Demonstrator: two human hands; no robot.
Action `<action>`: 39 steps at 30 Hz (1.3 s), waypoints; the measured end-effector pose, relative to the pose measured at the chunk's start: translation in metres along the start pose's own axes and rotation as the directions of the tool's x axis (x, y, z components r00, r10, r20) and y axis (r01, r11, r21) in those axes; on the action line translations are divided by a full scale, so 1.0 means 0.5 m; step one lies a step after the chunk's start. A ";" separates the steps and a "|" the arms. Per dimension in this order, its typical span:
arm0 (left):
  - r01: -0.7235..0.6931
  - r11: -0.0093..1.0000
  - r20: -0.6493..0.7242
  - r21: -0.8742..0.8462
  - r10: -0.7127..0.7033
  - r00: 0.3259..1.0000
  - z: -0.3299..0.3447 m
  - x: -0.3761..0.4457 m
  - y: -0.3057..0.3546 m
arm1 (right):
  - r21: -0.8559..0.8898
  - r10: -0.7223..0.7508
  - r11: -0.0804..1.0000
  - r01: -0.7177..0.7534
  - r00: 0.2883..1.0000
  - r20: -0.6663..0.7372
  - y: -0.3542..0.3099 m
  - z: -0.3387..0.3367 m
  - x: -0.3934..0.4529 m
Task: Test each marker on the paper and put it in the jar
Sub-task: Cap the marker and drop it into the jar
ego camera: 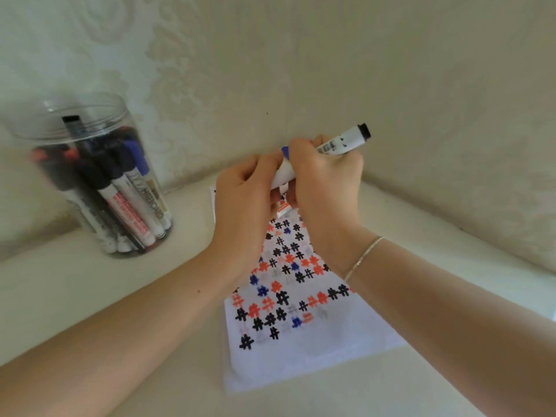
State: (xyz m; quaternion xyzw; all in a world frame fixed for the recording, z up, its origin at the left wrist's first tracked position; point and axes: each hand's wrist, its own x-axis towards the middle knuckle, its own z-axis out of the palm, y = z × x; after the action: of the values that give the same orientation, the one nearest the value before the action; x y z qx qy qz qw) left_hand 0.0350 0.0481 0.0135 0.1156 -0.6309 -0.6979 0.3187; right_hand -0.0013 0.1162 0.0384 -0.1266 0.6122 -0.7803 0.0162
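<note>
A white sheet of paper covered with black, red and blue hash marks lies on the pale table. Both hands meet above its far end. My right hand grips a white marker whose black end points up and to the right. My left hand curls round a white marker barrel with a blue tip. A red-labelled marker end pokes out below, between the two hands. A clear plastic jar at the far left stands open and holds several markers.
Patterned cream walls meet in a corner just behind the hands. The pale table runs from the jar to the paper. A thin bracelet circles my right wrist.
</note>
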 end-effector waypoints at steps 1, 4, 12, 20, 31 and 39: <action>-0.036 0.998 0.021 0.054 0.035 0.999 -0.003 0.005 0.010 | 0.026 0.040 0.999 -0.040 0.999 0.004 -0.005 0.000 0.007; -0.126 0.972 0.098 0.197 0.108 0.989 -0.016 0.036 0.053 | 0.164 0.256 0.952 -0.260 0.966 0.043 -0.022 0.005 0.043; -0.428 0.758 0.176 0.493 0.395 0.902 -0.113 0.114 0.211 | 0.470 0.411 0.730 -0.496 0.868 0.278 -0.075 0.115 0.092; -0.297 0.450 -0.105 0.842 0.678 0.728 -0.245 0.126 0.295 | -0.834 0.319 0.480 0.271 0.832 0.453 -0.036 0.163 0.112; -0.111 0.166 -0.017 0.980 0.623 0.782 -0.274 0.142 0.287 | -0.536 0.509 -0.410 0.738 0.673 0.537 0.114 0.151 0.134; -0.165 0.223 0.031 0.961 0.508 0.861 -0.277 0.152 0.278 | -0.434 -0.494 0.519 0.736 0.673 0.551 0.015 0.240 0.146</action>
State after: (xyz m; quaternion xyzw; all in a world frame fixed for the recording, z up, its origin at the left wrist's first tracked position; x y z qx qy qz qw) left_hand 0.0962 -0.1086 0.1398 0.2389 -0.8705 -0.0810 0.4227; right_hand -0.0468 -0.0131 0.0703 -0.4765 0.7322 -0.4444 -0.1982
